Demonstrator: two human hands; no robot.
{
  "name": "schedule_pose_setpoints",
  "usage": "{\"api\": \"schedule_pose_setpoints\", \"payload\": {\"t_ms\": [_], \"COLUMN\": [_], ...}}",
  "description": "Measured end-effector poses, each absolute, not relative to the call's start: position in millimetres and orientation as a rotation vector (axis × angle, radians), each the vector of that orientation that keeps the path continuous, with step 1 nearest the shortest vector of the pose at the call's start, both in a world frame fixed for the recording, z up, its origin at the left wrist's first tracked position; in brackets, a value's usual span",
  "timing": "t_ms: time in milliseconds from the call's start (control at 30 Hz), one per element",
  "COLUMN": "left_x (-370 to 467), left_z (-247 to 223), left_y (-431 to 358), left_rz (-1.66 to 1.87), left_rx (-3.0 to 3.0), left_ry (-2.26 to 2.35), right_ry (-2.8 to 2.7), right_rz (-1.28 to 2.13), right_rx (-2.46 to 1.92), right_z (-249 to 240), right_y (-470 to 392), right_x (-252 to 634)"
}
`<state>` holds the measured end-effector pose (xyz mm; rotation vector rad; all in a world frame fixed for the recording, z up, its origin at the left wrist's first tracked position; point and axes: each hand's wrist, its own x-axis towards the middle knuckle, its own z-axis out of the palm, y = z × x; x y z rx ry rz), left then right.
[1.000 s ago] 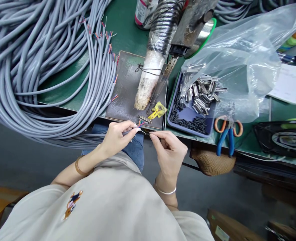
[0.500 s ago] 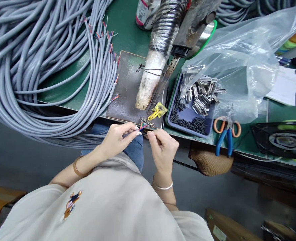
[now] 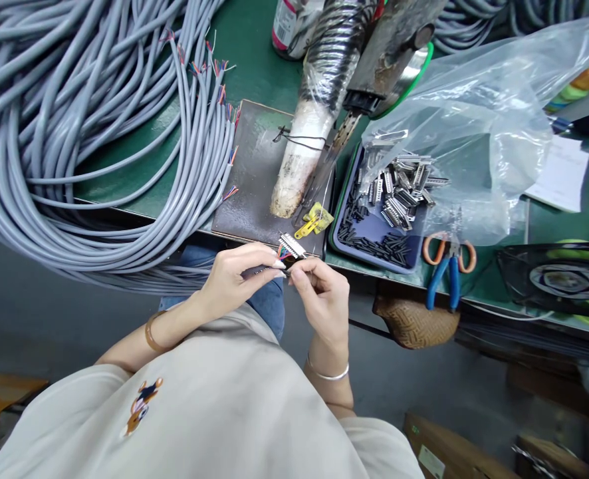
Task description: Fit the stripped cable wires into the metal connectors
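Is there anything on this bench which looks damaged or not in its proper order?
Yes, the white hose end above the dark board has brown stains at its tip, so it looks dirty or perhaps scorched. Also, the clear plastic bag slumps over part of the tray, which looks untidy.

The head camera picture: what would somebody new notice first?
Probably the huge heap of grey cables filling the upper left. Next, the shiny hose slanting down over the dark board. Then the left hand and right hand, close together just below a small metal connector.
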<state>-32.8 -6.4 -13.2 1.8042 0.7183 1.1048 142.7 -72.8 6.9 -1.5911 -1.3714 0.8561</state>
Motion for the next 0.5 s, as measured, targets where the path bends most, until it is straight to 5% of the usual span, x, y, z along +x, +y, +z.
{"api": "schedule_pose_setpoints", "payload": {"t_ms": [200, 500], "left_x": [-30.7, -26.6], "left_z": [-6.1, -5.6], "left_y": [-10.0, -8.5], "left_rz": [1.036, 1.017], "left_rx": [1.837, 1.807], "left_ry": [0.681, 0.739], "right_ry": [-1.293, -1.226], "right_rz": [0.449, 0.792], "right_rx": [-1.702, -1.607], "right_z": [9.1, 1.5], "right_y": [-74.0, -62.1], "right_x": [149.6, 146.7]}}
